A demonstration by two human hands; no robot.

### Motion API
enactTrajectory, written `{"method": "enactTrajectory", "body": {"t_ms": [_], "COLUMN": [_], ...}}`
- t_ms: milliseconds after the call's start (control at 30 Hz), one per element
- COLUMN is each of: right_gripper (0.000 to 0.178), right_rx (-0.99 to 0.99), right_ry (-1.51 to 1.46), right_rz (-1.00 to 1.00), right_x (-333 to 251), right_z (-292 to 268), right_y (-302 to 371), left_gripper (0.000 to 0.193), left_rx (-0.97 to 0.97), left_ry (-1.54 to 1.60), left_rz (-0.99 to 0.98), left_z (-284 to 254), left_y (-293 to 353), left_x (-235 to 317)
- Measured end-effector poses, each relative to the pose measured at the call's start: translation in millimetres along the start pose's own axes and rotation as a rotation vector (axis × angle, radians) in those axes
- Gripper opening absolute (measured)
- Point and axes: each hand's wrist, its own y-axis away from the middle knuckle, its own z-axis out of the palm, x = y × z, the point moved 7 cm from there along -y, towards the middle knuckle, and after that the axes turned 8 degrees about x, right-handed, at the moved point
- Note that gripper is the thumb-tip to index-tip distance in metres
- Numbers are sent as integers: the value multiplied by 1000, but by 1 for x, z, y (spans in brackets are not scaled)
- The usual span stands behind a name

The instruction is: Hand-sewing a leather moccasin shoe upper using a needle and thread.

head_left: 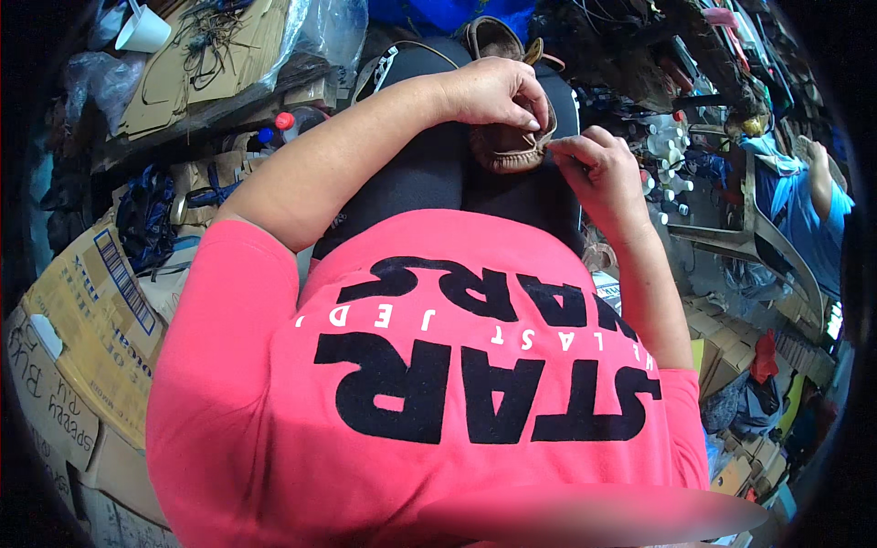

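A brown leather moccasin shoe [512, 157] rests on my lap, its gathered, stitched toe toward me. My left hand [501, 94] reaches over it from the left, fingers curled closed on the shoe by its opening. At the right side of the toe seam, my right hand [603, 169] is closed, thumb and forefinger pinched together. Whatever lies in that pinch is too small to make out. A thin lace end shows inside the opening, between the two hands. Just beyond is a second brown shoe part [493, 38], partly hidden behind my left hand.
At the left, flat cardboard pieces [206, 68] lie under dark cords, beside a white cup [143, 29]. Cardboard boxes [87, 310] stand lower left. Plastic bottles [667, 142] crowd the right, near a chair frame [763, 233]. Another person in blue [813, 215] is at the far right.
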Motion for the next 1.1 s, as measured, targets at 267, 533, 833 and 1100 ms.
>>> {"method": "enactTrajectory", "body": {"t_ms": [267,533,833,1100], "right_gripper": [18,17,13,12], "right_rx": [-119,-85,-151,79], "right_ry": [-98,-109,-45,21], "right_rz": [-37,46,-65,-64], "right_x": [5,11,5,-2], "right_z": [-3,-2,-4,3], "right_y": [2,5,-10,13], "left_gripper": [14,17,20,23], "left_rx": [32,-65,-159,-201], "left_ry": [-36,109,144,194], "left_rz": [65,-80,-73,-99], "left_z": [1,8,10,13], "left_y": [3,3,0,1], "left_x": [5,2,3,-3]}}
